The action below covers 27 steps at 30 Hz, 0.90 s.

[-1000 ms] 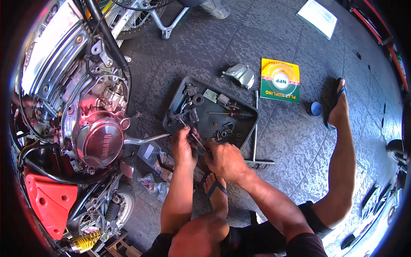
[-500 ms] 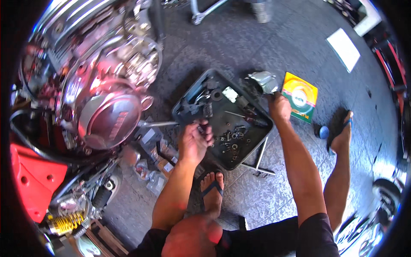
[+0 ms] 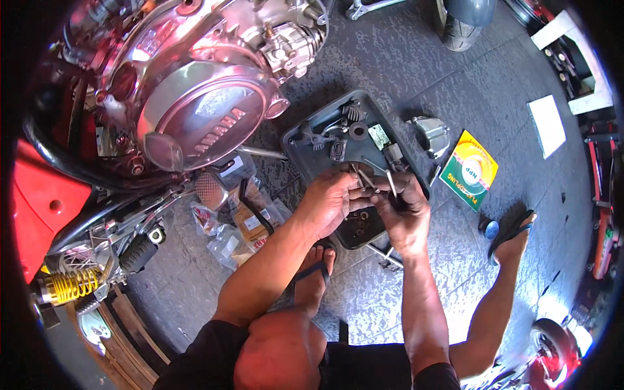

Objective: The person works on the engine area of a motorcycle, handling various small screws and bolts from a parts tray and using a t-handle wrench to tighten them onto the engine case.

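My left hand [image 3: 330, 200] and my right hand [image 3: 406, 218] are close together over a black parts tray [image 3: 292, 144]. Pinched in the left fingers is a slim metal rod [image 3: 366, 177], bolt-like in shape. A second pale slim rod [image 3: 391, 183] stands up from between the right thumb and fingers. Small darker bits show where the fingertips meet, too small to name. Inside the tray lie a black ring [image 3: 357, 131], a green-and-white piece [image 3: 378, 137] and several small metal parts, partly hidden by my hands. A silver metal cover [image 3: 432, 136] sits on the floor beside the tray.
A motorcycle engine with a round polished cover [image 3: 207, 123] fills the left. Plastic bags of parts [image 3: 250, 221] lie below it. Right of the tray are a yellow-green packet [image 3: 469, 170], a blue round cap [image 3: 489, 228] and my sandalled foot [image 3: 515, 239].
My right hand has left the metal cover and come over the tray beside the left. Both hands now hold slim rods at their fingertips. The view has shifted, bringing the engine further in.
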Available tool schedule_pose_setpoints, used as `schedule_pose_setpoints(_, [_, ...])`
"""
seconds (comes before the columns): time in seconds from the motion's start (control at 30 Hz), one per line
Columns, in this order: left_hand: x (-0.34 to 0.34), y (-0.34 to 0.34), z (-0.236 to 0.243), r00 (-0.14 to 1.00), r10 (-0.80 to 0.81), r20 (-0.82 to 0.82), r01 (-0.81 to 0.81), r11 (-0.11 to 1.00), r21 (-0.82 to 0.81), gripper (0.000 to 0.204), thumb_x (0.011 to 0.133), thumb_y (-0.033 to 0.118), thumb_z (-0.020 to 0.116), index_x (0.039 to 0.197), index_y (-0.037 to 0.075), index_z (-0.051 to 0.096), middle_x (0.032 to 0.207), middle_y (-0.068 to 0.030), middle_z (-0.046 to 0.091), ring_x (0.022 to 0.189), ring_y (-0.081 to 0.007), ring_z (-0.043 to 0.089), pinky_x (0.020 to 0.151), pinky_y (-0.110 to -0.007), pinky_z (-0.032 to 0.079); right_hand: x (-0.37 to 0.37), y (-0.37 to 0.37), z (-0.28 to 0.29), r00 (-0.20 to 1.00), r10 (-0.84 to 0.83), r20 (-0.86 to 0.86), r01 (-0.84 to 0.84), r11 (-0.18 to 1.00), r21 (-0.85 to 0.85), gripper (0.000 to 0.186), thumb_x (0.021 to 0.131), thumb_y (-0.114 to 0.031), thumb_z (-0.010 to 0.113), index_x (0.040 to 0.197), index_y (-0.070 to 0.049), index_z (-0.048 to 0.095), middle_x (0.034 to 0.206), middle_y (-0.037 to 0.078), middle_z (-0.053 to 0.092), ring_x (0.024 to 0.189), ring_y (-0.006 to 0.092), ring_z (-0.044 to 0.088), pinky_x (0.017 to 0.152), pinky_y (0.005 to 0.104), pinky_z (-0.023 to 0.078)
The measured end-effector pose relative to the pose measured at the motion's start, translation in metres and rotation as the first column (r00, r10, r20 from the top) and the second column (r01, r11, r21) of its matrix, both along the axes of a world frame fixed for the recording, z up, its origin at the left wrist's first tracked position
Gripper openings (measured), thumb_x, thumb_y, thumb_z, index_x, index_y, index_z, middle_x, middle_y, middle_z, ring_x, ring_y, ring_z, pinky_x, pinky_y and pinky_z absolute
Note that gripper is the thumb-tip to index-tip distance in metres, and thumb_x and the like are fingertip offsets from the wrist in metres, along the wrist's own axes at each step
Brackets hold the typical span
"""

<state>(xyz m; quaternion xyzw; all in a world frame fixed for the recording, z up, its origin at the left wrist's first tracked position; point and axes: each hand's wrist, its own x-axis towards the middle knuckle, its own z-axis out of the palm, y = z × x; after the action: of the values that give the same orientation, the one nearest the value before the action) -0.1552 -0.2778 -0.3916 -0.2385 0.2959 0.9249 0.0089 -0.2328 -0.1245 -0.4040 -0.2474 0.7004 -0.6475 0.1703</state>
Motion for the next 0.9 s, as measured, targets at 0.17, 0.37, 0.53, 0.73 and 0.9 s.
schedule_pose_setpoints(0.17, [0.005,0.005,0.01,1.0,-0.003,0.019,0.004,0.999,-0.051,0.022,0.098,0.015,0.051,0.114,0.003,0.06,0.114,-0.0125,0.066,0.107,-0.0246,0.064,0.092,-0.042,0.053,0.005,0.0,-0.005,0.999,-0.044,0.016,0.044,0.999,0.007,0.028,0.07,0.01,0.076,0.094,-0.004,0.069,0.095,0.006,0.054,0.091,0.0191,0.055,0.08,0.0298,0.046])
schedule_pose_setpoints(0.37, [0.006,0.007,0.012,0.999,-0.04,0.012,0.041,0.995,-0.088,0.022,0.1,0.017,0.052,0.116,0.003,0.059,0.114,-0.0096,0.064,0.106,-0.02,0.064,0.091,-0.036,0.053,0.0,0.005,0.006,0.997,0.051,-0.05,-0.044,0.992,0.119,0.027,0.073,0.01,0.076,0.095,-0.003,0.067,0.1,0.005,0.053,0.096,0.0162,0.055,0.084,0.028,0.047])
schedule_pose_setpoints(0.53, [0.009,0.007,0.009,0.999,-0.039,-0.015,0.037,0.991,-0.127,0.026,0.101,0.018,0.05,0.122,0.004,0.058,0.116,-0.0114,0.066,0.11,-0.0215,0.064,0.091,-0.036,0.052,-0.001,0.001,0.006,0.993,0.024,-0.114,-0.013,0.996,0.091,0.029,0.068,0.004,0.082,0.093,-0.004,0.07,0.09,0.006,0.056,0.085,0.02,0.057,0.076,0.0314,0.048])
schedule_pose_setpoints(0.73, [0.006,0.006,0.012,0.997,-0.078,-0.03,0.073,0.985,-0.153,0.026,0.101,0.017,0.05,0.12,0.002,0.057,0.116,-0.0135,0.066,0.109,-0.0226,0.064,0.092,-0.037,0.051,-0.004,0.002,0.014,0.991,0.047,-0.125,-0.033,0.994,0.106,0.029,0.069,0.001,0.082,0.095,-0.004,0.07,0.09,0.006,0.056,0.085,0.0203,0.058,0.076,0.0312,0.048])
schedule_pose_setpoints(0.9, [0.004,0.006,0.007,0.999,-0.032,0.029,0.035,0.993,-0.116,0.026,0.097,0.018,0.054,0.115,0.0,0.059,0.114,-0.019,0.066,0.11,-0.0288,0.064,0.097,-0.043,0.05,-0.01,0.009,0.002,0.992,0.073,-0.101,-0.067,0.995,0.068,0.022,0.074,-0.001,0.078,0.094,-0.002,0.068,0.089,0.007,0.056,0.084,0.0182,0.058,0.075,0.0299,0.047])
